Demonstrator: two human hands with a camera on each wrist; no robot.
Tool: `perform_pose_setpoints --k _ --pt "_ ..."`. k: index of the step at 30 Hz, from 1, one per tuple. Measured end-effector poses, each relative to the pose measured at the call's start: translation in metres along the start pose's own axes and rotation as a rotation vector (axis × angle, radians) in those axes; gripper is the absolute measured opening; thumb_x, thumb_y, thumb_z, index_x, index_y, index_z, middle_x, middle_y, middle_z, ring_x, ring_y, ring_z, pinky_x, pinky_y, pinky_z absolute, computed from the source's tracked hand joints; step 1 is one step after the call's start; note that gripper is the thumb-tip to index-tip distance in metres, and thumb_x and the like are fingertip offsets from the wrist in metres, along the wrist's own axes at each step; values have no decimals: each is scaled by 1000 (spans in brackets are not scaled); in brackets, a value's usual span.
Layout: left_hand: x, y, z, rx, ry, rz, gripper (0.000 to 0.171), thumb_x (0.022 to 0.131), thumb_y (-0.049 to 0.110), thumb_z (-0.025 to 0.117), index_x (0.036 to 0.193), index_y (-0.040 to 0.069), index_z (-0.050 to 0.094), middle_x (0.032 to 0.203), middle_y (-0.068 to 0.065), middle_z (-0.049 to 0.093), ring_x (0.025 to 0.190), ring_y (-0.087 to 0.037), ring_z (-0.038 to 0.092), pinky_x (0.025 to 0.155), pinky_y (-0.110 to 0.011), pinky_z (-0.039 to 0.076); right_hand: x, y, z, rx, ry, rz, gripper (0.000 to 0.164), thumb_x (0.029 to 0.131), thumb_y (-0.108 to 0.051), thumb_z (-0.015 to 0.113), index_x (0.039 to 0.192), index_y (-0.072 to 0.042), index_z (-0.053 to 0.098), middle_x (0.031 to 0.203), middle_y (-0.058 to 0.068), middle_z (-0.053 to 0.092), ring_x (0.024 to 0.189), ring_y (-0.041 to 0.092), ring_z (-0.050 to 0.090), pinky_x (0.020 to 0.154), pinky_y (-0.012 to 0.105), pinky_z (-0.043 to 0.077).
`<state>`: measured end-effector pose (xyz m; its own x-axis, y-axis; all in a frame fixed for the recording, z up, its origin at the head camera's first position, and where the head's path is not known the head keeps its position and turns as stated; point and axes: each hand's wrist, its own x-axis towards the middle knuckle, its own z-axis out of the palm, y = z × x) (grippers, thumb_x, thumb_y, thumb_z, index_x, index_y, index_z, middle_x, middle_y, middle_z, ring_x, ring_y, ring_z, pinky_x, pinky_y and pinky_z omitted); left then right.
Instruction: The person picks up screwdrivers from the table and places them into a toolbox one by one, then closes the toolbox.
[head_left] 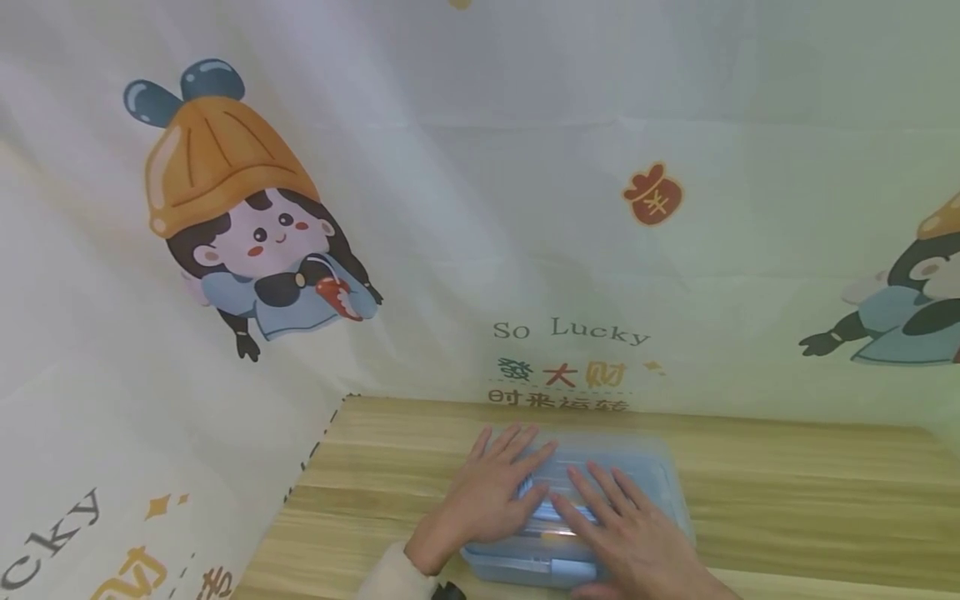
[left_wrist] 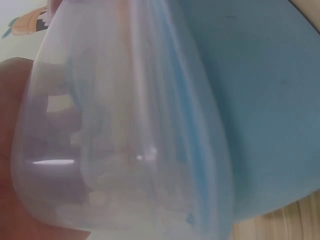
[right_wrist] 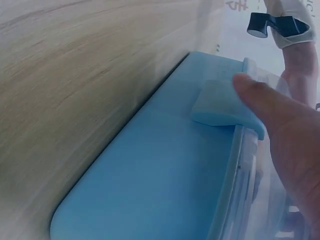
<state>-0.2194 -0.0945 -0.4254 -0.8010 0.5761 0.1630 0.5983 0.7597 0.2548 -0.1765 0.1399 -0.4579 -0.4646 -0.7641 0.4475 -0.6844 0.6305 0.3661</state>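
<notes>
A light blue plastic storage box [head_left: 517, 570] with a translucent domed lid [head_left: 660, 479] sits on the wooden table. My left hand [head_left: 491, 496] lies on the left part of the lid, fingers spread and straight. On the lid's right part rests my right hand [head_left: 633, 533], its fingers also extended. Blurred contents show through the lid. At the front is a blue latch [head_left: 573, 570]; in the right wrist view the tip of my right thumb [right_wrist: 265, 97] is right at the latch's edge. The left wrist view shows the lid close up, with the left hand seen beyond it.
The wood-grain table [head_left: 810, 500] reaches out on both sides of the box. Behind it hangs a pale curtain [head_left: 480, 217] printed with cartoon figures and lettering. My left sleeve [head_left: 393, 575] is cream, with a black device [head_left: 448, 592] at the wrist.
</notes>
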Motion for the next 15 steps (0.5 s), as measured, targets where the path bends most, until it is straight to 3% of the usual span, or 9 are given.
perform_pose_setpoints --k 4,7,11,15 --pt "2 -4 -1 -71 29 18 54 100 37 49 151 21 43 160 -8 33 150 -28 23 122 -56 6 -1 2 -1 53 31 20 80 90 -72 46 144 -13 49 146 20 50 130 39 52 123 45 16" --pt "2 -12 -2 -151 79 37 54 99 31 54 150 19 44 158 -8 37 149 -29 27 122 -54 13 -2 6 -3 131 74 28 71 95 -64 46 143 -11 51 146 19 50 130 37 51 124 34 -8" --pt "-4 -28 -7 -191 184 24 53 98 25 58 148 16 46 155 -12 40 144 -33 34 119 -54 26 -6 15 -7 215 138 53 63 99 -54 47 142 -7 52 145 17 52 133 33 48 124 30 -1" --pt "-15 -48 -12 -137 292 -9 50 96 21 60 144 9 50 151 -18 44 139 -37 41 115 -55 32 -15 30 -8 231 187 111 60 104 -49 39 141 -4 51 144 19 51 149 24 27 125 30 1"
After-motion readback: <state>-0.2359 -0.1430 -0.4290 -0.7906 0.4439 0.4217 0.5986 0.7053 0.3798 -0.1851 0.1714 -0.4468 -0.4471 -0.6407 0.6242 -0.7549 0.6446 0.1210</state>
